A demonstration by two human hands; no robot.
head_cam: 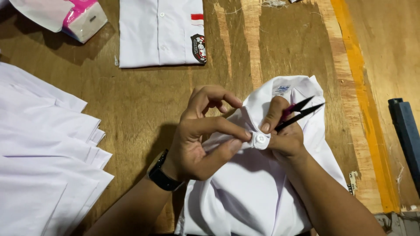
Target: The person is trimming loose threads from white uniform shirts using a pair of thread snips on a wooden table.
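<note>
A white shirt (pixel 245 192) lies bunched on the wooden table (pixel 144 91) in front of me. My left hand (pixel 199 140), with a black watch on the wrist, pinches the collar cloth beside a white button (pixel 261 140). My right hand (pixel 282 131) presses its thumb next to the same button and holds small black thread snips (pixel 302 112) with pink handles, blades pointing up and to the right, away from the button.
A folded white shirt with a red flag patch and a dark badge (pixel 162 32) lies at the far edge. A stack of white folded shirts (pixel 43 153) fills the left. A pink and white packet (pixel 81 17) sits top left. A dark blue bar (pixel 404 126) lies at the right.
</note>
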